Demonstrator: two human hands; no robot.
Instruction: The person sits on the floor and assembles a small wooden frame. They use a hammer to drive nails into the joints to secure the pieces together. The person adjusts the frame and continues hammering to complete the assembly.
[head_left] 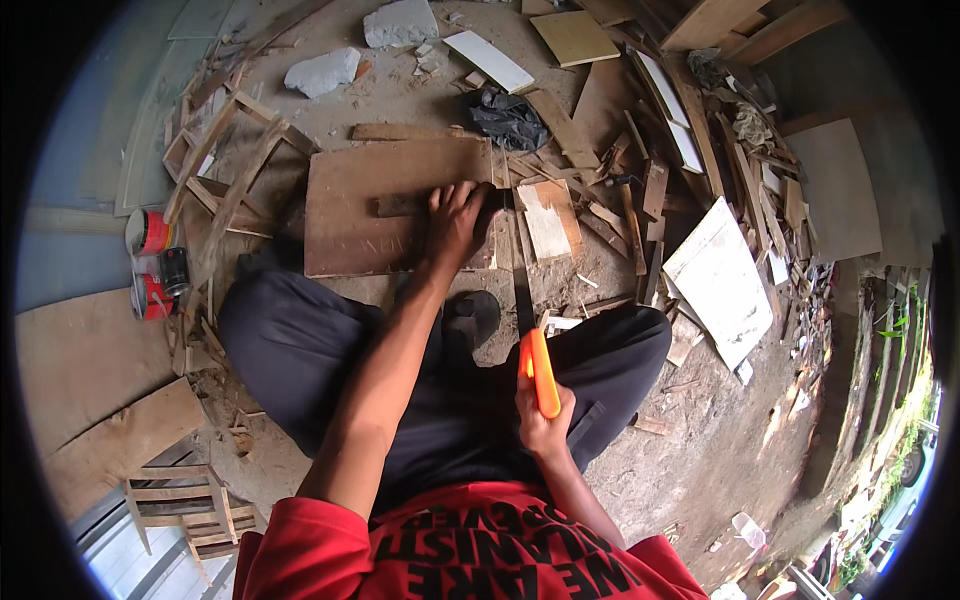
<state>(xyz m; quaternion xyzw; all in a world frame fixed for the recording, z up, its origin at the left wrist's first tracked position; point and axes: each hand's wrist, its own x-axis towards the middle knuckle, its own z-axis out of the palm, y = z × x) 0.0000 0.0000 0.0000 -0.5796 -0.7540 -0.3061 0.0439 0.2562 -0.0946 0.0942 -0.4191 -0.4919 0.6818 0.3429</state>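
Observation:
My right hand (546, 425) is closed round the orange handle of a handsaw (522, 295). Its dark blade runs away from me, its far end beside the right end of a short dark wood strip (395, 207). That strip lies across a brown wooden board (365, 235) in front of my crossed legs. My left hand (460, 225) holds the strip down near its right end, fingers bent over it; the palm hides part of the wood. Just right of the blade lies a piece of wood with a peeling white face (546, 222).
A hammer (633, 225) lies among scrap wood to the right, near a white panel (715, 280). Beyond the board is a black plastic bag (508, 118). Wooden frames (235, 170) and red cans (150, 298) stand left. Concrete chunks (322, 73) lie at the back.

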